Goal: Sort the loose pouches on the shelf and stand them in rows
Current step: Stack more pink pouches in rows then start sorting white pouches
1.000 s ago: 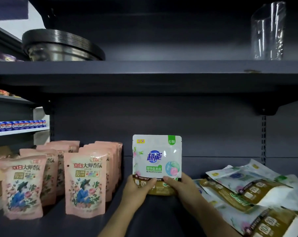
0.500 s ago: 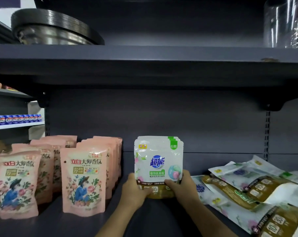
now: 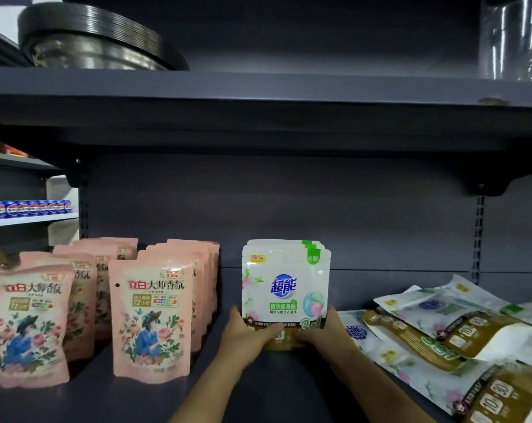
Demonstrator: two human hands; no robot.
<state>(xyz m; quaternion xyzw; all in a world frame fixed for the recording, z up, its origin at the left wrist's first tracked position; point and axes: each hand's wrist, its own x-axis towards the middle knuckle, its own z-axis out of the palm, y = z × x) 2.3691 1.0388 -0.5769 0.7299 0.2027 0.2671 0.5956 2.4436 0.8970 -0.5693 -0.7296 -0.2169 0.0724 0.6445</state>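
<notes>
While both hands clamp the base of the white detergent pouches (image 3: pixel 285 282) at the centre of the frame — the left hand (image 3: pixel 245 337) on the lower left corner, the right hand (image 3: pixel 321 332) on the lower right — the little stack stands upright on the shelf (image 3: pixel 154 401), a few pouches deep judging by the staggered top edges. The likely failure is a topple: these pouches look soft-bottomed, and if the hands let go before the bases sit flat, the front one could tip forward or the row could fan sideways towards the pink pouches (image 3: pixel 151 319) standing just to its left. A careless elbow could also sweep the loose pile of white-and-gold pouches (image 3: pixel 442 340) lying flat at lower right — some near the shelf's front edge. Hidden things: the fingers behind the stack, the exact count of pouches in it, and the pile's far end, cut off by the frame's right and bottom edges.
</notes>
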